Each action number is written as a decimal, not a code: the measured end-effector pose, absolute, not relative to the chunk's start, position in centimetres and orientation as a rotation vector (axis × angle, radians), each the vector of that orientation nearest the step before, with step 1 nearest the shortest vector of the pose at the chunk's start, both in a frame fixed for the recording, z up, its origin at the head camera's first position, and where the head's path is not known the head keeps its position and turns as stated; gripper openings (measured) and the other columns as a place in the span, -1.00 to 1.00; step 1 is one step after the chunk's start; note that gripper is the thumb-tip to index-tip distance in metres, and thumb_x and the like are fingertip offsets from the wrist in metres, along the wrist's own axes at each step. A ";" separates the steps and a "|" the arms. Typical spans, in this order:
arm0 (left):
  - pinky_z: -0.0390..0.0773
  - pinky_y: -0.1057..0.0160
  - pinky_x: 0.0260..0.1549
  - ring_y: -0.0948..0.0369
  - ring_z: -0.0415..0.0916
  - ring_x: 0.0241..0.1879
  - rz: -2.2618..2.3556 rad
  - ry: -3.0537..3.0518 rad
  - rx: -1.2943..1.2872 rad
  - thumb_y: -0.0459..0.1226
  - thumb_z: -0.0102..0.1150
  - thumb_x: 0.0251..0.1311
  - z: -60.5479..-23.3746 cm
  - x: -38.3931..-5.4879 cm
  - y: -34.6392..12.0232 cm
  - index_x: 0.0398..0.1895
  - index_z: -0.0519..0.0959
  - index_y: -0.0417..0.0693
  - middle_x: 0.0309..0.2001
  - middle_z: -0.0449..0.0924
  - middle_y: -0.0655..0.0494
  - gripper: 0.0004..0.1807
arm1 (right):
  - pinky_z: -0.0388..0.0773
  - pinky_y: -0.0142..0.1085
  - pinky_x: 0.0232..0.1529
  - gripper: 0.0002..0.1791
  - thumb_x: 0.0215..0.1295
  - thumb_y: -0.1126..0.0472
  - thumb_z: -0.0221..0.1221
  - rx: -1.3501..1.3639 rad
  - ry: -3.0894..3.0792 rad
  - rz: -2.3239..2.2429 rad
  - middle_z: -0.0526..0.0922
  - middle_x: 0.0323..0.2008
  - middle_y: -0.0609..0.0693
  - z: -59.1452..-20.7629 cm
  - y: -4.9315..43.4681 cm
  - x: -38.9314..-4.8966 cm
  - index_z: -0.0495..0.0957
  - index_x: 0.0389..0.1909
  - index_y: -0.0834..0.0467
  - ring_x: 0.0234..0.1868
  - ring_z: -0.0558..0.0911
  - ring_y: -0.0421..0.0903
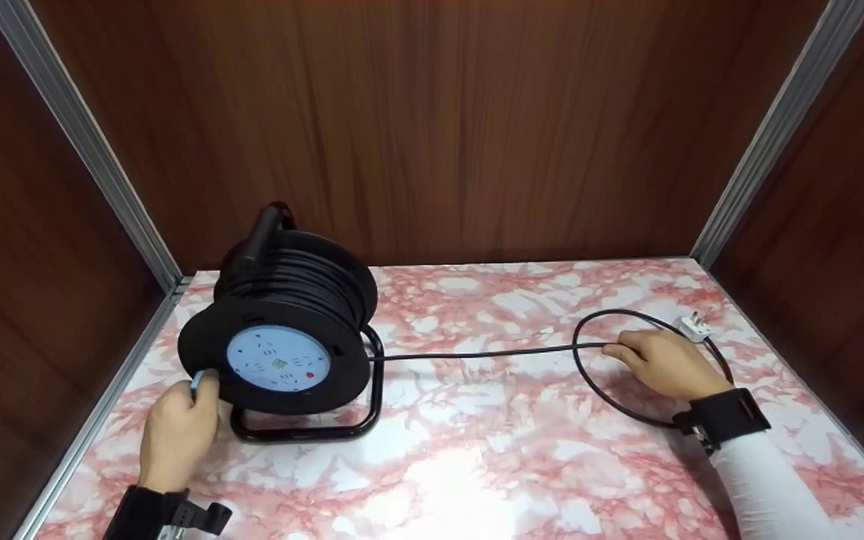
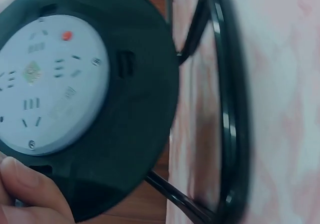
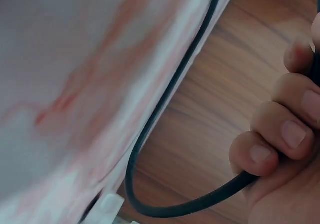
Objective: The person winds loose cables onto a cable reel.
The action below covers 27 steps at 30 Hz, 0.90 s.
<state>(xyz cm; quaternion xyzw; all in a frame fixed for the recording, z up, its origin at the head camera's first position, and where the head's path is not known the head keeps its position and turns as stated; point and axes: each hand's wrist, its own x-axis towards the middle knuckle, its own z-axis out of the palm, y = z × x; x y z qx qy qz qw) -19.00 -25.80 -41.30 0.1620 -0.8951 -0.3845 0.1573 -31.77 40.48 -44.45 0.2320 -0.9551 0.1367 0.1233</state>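
A black cable reel (image 1: 207, 330) stands at the left of the table, wound with black cord. Its face carries a pale blue socket panel (image 1: 278, 358) with a red button. My left hand (image 1: 179, 431) grips a small light-blue knob (image 1: 196, 379) at the lower left rim of the reel; in the left wrist view the thumb (image 2: 27, 176) shows beside the face. From the reel a taut length of black cable (image 1: 477, 354) runs right to my right hand (image 1: 661, 364), whose fingers curl round it. Past that hand the cable forms a loose loop ending in a white plug (image 1: 694, 328).
The reel sits on a black tubular stand (image 1: 304, 433) and has a carrying handle (image 1: 261, 236) on top. Brown wood-look panels (image 1: 447, 135) with metal corner posts close off the back and sides of the red-and-white marbled table (image 1: 477, 450).
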 end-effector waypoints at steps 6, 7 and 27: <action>0.36 0.16 -0.56 0.07 0.46 -0.70 -1.326 -2.400 0.474 0.20 -0.19 0.58 -39.3 -19.1 -25.3 -0.59 0.52 -0.18 -0.77 0.50 -0.01 -0.25 | 0.38 -0.12 -0.30 -0.61 0.57 -0.23 0.12 0.665 -2.798 0.391 0.39 -0.58 -0.26 -44.7 40.2 -31.9 0.57 -0.40 -0.09 -0.47 0.44 -0.15; 0.35 0.16 -0.58 0.07 0.45 -0.72 -1.340 -2.374 0.465 0.20 -0.18 0.59 -38.8 -19.0 -25.1 -0.61 0.51 -0.19 -0.78 0.48 -0.01 -0.24 | 0.38 -0.12 -0.29 -0.61 0.57 -0.23 0.12 0.664 -2.806 0.398 0.40 -0.58 -0.26 -44.7 40.1 -31.9 0.58 -0.39 -0.08 -0.46 0.44 -0.15; 0.43 0.22 -0.52 0.05 0.47 -0.74 -1.403 -2.173 0.297 0.17 -0.14 0.60 -34.2 -19.8 -19.9 -0.53 0.50 -0.21 -0.77 0.48 -0.07 -0.30 | 0.39 -0.14 -0.33 -0.57 0.58 -0.27 0.07 0.669 -2.839 0.434 0.39 -0.59 -0.24 -45.0 39.4 -31.6 0.56 -0.39 -0.08 -0.50 0.44 -0.17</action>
